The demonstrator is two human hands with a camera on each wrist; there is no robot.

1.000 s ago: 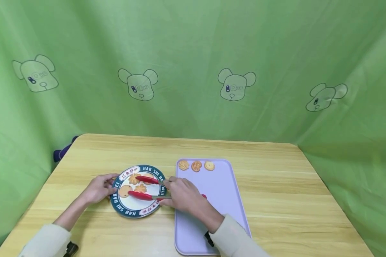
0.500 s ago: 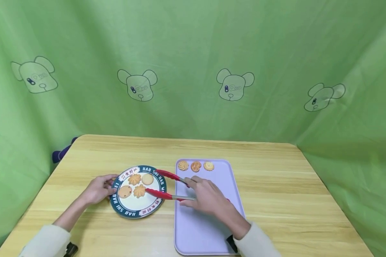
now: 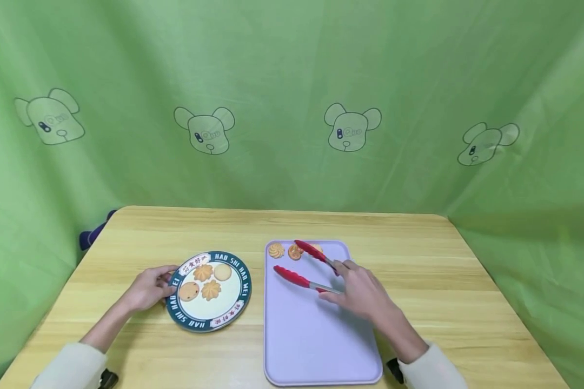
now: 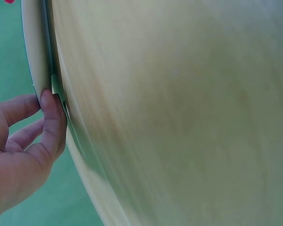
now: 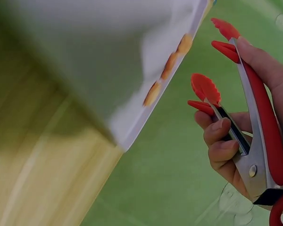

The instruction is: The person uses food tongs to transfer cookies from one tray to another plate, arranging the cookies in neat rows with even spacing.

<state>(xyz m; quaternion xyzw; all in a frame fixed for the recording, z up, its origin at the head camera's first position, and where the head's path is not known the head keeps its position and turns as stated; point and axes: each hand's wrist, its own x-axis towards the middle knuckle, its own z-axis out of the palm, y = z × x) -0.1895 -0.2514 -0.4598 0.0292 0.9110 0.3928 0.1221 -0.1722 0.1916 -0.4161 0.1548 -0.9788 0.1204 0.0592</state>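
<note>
My left grip (image 3: 150,288) is clamped on the near-left rim of the plate (image 3: 201,310), pinching it between thumb and fingers. The plate sits on the left side of the desk (image 3: 448,302), dark green around its rim with pale lettering, white in the middle. It bears four cookies: a flower-shaped one (image 3: 203,272) at the upper left, a smooth round one (image 3: 222,272) beside it, a round one with small dark dots (image 3: 189,291) below, and a second flower (image 3: 211,290) to the right of that.

My right grip (image 3: 362,289) is clamped on the tongs (image 3: 294,277), which have red tips, metal arms and red handles. The tips stand well apart, pointing left and away from me over the tray (image 3: 316,335). In the right wrist view they hang clear of the cookies.

The tray is pale purple and lies to the right of the plate, a strip of desk between them. Three cookies line its far end: a swirl (image 3: 276,250) near the left corner, a browner pretzel shape (image 3: 295,252) in the middle, and a pale one (image 3: 316,249) mostly hidden behind a tong tip.

Behind the desk hangs a green curtain (image 3: 272,173) printed with bear heads.
</note>
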